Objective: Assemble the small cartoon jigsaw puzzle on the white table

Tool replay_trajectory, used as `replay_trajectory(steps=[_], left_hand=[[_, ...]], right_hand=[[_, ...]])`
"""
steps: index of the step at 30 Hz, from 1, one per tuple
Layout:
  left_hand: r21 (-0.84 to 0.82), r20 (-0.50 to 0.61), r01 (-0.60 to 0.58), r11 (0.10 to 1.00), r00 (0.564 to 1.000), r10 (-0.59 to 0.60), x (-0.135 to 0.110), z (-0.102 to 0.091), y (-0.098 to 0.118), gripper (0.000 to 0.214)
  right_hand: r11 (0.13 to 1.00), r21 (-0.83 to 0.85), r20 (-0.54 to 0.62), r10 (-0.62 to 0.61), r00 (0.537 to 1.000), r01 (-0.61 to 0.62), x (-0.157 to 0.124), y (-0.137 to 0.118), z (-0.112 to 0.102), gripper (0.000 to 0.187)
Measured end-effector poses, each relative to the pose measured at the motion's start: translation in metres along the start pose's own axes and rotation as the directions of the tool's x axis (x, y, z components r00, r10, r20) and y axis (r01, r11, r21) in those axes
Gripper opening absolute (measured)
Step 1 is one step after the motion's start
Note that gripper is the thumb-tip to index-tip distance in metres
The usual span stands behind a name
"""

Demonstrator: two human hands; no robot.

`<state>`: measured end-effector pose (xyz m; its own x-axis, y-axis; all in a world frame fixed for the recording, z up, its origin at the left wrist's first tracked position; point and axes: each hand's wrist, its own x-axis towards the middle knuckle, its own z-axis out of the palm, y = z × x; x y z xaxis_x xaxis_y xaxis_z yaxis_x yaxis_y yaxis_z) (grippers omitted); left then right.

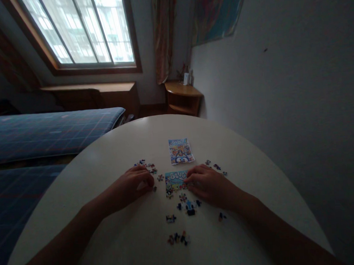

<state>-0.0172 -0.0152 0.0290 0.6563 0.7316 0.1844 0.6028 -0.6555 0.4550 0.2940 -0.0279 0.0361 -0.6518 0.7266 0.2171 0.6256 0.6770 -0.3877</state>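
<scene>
My left hand (140, 179) rests on the round table with its fingers curled in towards the thumb. A small dark puzzle piece (155, 188) is right by its fingertips; anything inside them is hidden. Bent over the right edge of a partly joined, colourful jigsaw puzzle (174, 180), my right hand (208, 183) has its fingertips pinched at a puzzle piece, mostly covered. Below the joined part lie a loose piece (183, 197) and a blue-and-black joined cluster (190, 206). Beyond the puzzle is a printed picture sheet (181, 151) in similar colours.
Loose pieces (150, 166) lie beyond my left hand, and others (216, 167) beyond my right. Nearer me are a small piece (170, 219), a row of pieces (179, 238) and another piece (222, 217). A plaid-covered bed (51, 134) stands left of the white table (126, 239).
</scene>
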Motion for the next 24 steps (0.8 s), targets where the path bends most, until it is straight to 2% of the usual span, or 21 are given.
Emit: replay_trajectory(steps=[10, 16, 18, 21, 24], left_hand=[[0.009, 0.03, -0.065, 0.998, 0.997, 0.065, 0.002, -0.005, 0.007, 0.014], [0.071, 0.033, -0.061, 0.996, 0.998, 0.059, 0.0, -0.005, 0.005, 0.012], [0.103, 0.001, -0.032, 0.994, 0.999, 0.032, -0.001, -0.004, 0.001, 0.016], [0.201, -0.103, 0.074, 0.977, 0.993, -0.054, -0.004, 0.0, -0.01, 0.029], [0.311, -0.197, 0.214, 0.926, 0.968, -0.157, -0.005, 0.009, -0.024, 0.051]], right_hand=[[1.0, 0.003, -0.002, 0.0, 1.0, 0.0, 0.0, -0.001, -0.003, 0.018], [1.0, 0.004, 0.003, 0.004, 1.0, -0.004, 0.0, -0.002, -0.001, 0.022], [1.0, 0.007, -0.018, 0.005, 1.0, -0.005, 0.0, 0.0, -0.004, 0.024], [0.999, 0.001, -0.075, 0.038, 0.996, -0.038, -0.004, 0.01, -0.018, 0.019], [0.981, -0.041, -0.112, 0.184, 0.977, -0.189, -0.011, 0.031, -0.032, 0.02]])
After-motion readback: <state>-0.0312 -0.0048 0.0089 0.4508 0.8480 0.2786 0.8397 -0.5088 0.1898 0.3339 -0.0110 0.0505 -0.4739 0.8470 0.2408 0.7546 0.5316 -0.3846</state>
